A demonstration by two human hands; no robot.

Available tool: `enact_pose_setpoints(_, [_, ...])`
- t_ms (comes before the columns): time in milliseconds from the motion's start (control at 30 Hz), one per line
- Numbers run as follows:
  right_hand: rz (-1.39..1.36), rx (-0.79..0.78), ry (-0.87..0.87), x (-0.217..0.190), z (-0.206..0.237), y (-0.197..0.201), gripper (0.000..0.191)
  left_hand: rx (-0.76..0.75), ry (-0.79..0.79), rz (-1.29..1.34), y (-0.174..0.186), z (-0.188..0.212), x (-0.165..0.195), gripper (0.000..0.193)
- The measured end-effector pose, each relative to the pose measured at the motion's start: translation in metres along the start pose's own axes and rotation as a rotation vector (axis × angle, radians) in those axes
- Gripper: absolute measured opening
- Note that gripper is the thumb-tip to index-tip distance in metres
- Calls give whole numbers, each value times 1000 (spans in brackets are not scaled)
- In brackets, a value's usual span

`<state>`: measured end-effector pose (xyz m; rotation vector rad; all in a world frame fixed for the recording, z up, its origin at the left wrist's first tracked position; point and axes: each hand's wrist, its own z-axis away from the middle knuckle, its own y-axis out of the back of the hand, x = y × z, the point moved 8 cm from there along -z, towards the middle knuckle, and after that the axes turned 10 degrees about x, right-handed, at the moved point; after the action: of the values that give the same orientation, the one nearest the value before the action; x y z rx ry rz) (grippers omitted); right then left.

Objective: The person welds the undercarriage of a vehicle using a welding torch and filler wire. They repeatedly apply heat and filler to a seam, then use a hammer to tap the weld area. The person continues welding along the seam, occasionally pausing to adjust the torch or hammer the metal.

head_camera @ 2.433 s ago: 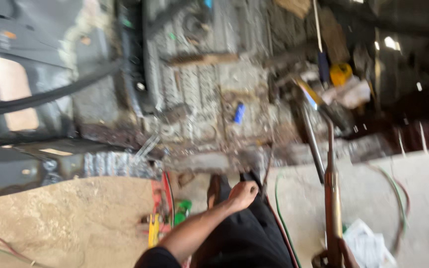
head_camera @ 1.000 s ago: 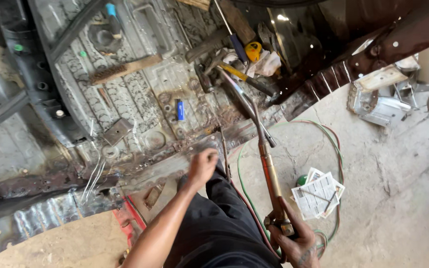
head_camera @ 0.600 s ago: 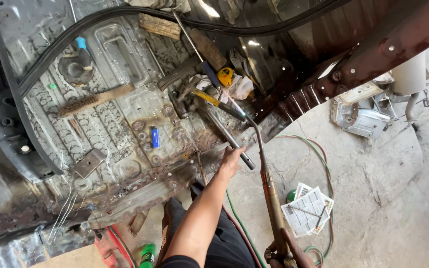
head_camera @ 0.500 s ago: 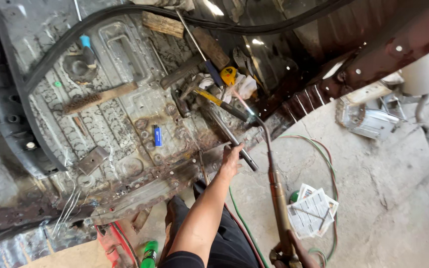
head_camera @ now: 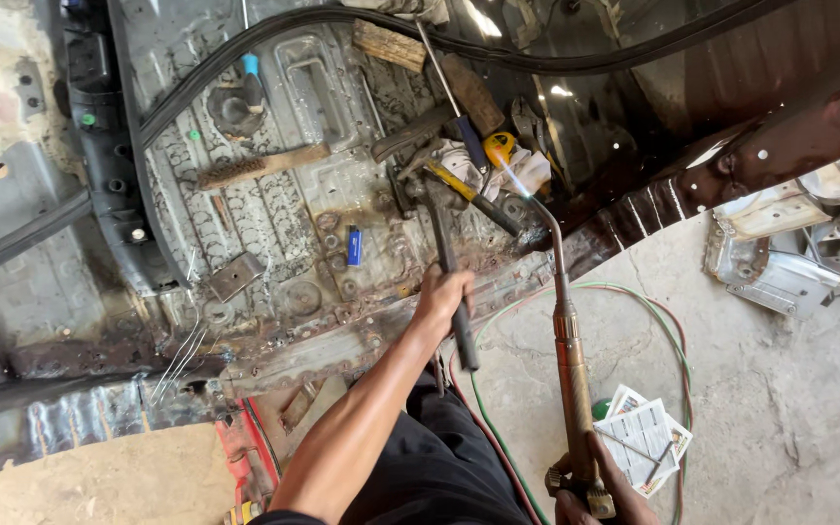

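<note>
Lighter (head_camera: 354, 246) on car floor pan (head_camera: 284, 204), left of hammer (head_camera: 447, 262); torch (head_camera: 566, 340) right of hammer.

Car body repair workshop — stripped, rusty car floor (head_camera: 274, 224), lit gas torch (head_camera: 568, 369), hoses (head_camera: 653, 321), hammer (head_camera: 444, 243), concrete ground (head_camera: 789, 408)

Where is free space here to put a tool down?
The concrete floor is bare right of the hoses, below the bent metal scrap. Crowded: the rusty car floor pan around the hammer in the left hand, near the lit torch, right hand.
</note>
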<state>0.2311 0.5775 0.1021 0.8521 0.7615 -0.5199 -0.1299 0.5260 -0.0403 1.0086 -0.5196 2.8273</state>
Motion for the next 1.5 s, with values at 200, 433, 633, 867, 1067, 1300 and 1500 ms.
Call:
enact_pose_setpoints(200, [-455,-11,38,-41,25,-23,77,123,-169,-486,103,52,11,24])
enact_pose_setpoints(433, [-337,-134,51,-70,40,-49,82,297,-677,-655,209,179,58,23])
enact_pose_setpoints(633, [-255,-281,61,-81,54,-89,83,375,-729,-371,284,270,117,18])
enact_pose_setpoints(867, [-180,-308,24,-83,79,-126,84,288,-770,-219,318,309,156,52])
enact_pose_setpoints(1067, [-132,-362,44,-84,95,-143,83,-45,-677,188,328,310,153,84])
enact_pose_setpoints(1300, [-75,-364,38,-78,99,-151,83,156,-531,217,349,282,140,52])
enact_pose_setpoints(1500, [-121,-421,151,-78,99,-153,81,175,-552,74,347,274,130,50])
